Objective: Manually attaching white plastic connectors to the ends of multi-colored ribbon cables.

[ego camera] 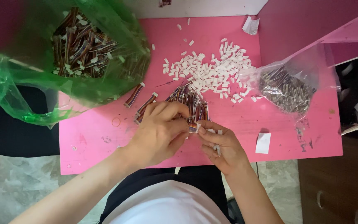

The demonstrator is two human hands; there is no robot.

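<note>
— Where was there room to move on the pink surface (96,145)?

— Mostly at my near left: the strip in front of my left hand (158,132) lay bare but for a small rubber band (116,121). To the right of my right hand (222,145), only a white paper slip (263,143) lay in the way.

— And farther out?

— Crowded. The green bag of wire bundles (83,45) filled the far left corner and hung over the edge. The pile of white connectors (212,70) spread across the middle, and the clear bag (289,89) blocked the right. Loose ribbon cables (146,101) lay just beyond my fingers, between the bags.
</note>
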